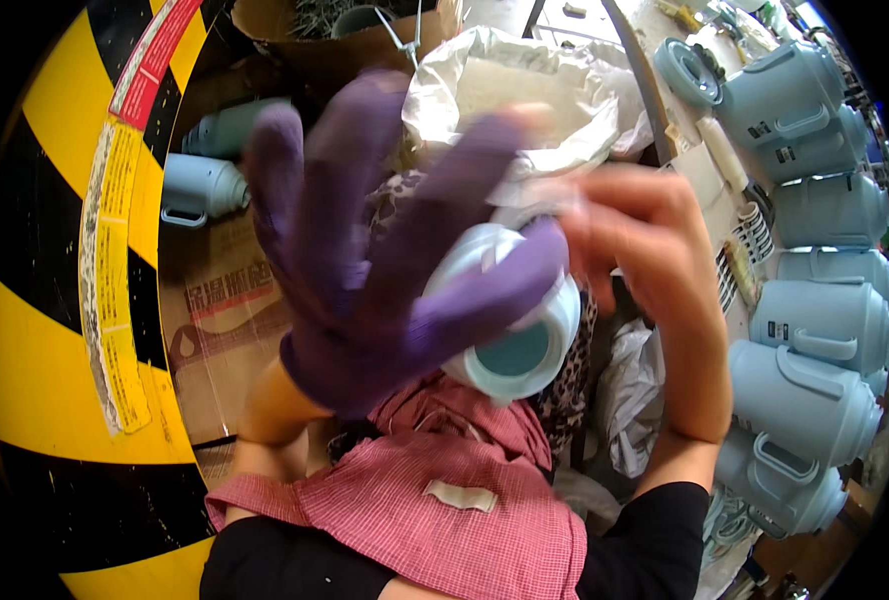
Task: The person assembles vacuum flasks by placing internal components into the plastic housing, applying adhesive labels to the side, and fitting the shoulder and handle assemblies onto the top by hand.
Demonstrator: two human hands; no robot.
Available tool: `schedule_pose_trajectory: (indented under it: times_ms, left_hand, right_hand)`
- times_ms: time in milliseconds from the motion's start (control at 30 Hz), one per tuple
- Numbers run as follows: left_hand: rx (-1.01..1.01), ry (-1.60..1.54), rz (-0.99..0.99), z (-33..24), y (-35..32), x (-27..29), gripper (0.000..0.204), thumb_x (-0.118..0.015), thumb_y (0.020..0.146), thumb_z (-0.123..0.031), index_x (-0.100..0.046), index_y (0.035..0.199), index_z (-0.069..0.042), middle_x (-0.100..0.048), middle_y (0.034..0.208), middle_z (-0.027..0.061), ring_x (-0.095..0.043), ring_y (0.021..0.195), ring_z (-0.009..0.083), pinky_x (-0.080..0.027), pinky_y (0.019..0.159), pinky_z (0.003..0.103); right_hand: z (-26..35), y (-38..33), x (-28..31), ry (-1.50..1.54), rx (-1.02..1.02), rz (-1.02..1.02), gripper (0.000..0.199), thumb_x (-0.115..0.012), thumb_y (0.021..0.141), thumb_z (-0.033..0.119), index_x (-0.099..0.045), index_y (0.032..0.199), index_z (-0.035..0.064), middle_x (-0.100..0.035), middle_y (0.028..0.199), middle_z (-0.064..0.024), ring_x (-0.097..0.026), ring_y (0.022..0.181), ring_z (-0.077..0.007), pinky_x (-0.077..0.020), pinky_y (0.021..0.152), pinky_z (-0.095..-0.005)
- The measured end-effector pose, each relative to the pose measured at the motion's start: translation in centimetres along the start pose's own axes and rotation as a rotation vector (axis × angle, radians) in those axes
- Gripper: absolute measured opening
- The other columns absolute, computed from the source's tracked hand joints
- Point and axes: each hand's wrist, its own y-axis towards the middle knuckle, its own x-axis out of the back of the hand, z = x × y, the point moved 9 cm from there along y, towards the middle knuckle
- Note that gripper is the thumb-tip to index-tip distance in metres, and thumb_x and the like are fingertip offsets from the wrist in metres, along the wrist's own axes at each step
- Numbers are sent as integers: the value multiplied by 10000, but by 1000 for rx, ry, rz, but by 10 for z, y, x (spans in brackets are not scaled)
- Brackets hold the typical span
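My left hand (395, 240), in a purple glove, is raised with its fingers spread; one bare fingertip pokes out of the glove. Behind its thumb, a light blue jug-like vessel (555, 360) sits at my lap, its round mouth facing me. My right hand (655, 225), bare and blurred by motion, has its fingers drawn together beside the left thumb. At its fingertips shows a whitish, translucent piece (530, 198), too smeared to name. Whether the left thumb touches the vessel or that piece is unclear.
Several light blue jugs with handles (805, 395) line the bench (700, 180) on the right. A white plastic-lined container (495, 95) stands ahead. On the left are a yellow-and-black striped panel (40, 330), a cardboard box (225, 320) and another blue jug (200, 187).
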Motion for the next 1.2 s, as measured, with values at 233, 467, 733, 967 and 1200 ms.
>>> schedule_pose_trajectory:
  times_ms: [233, 467, 733, 967, 1200]
  left_hand:
    - [19, -554, 159, -41, -55, -24, 293, -810, 773, -341, -560, 834, -199, -606, 1394, 144, -363, 1441, 457, -193, 1226, 598]
    - [4, -589, 222, -46, -54, -41, 337, -766, 743, -464, -710, 829, -143, -648, 1268, 169, -553, 1254, 415, -323, 1081, 686]
    - [47, -487, 48, -51, -69, -43, 640, -633, 795, -686, -715, 909, -62, -662, 1182, 213, -620, 1124, 366, -390, 1040, 655]
    - [130, -285, 344, -62, -58, -49, 742, -754, 649, -681, -716, 1029, -45, -592, 1278, 197, -584, 1076, 356, -485, 896, 492]
    - [241, -188, 370, -62, -56, -58, 726, -719, 697, -701, -695, 1074, -80, -580, 1204, 178, -563, 1104, 353, -471, 918, 488]
  right_hand:
    - [-45, -68, -34, -476, 271, -327, 455, -714, 728, -8, -740, 1175, 77, -587, 1182, -96, -606, 1039, -230, -497, 873, -301]
    - [-55, -75, -32, -386, 233, -392, 241, -679, 777, -12, -743, 1008, 14, -612, 1133, -52, -542, 893, -105, -414, 724, -225]
    - [-55, -75, -39, -624, 292, -525, 324, -631, 740, -47, -614, 1055, 25, -602, 1018, -90, -552, 806, -198, -470, 743, -323]
    - [-6, -77, -18, -881, 550, -173, 367, -864, 757, 133, -655, 1039, 28, -664, 1256, -145, -639, 1141, -308, -499, 952, -355]
    - [-21, -58, -60, -1018, 429, 244, 154, -778, 802, 222, -790, 820, 70, -525, 1479, -167, -567, 1250, -317, -484, 1032, -403]
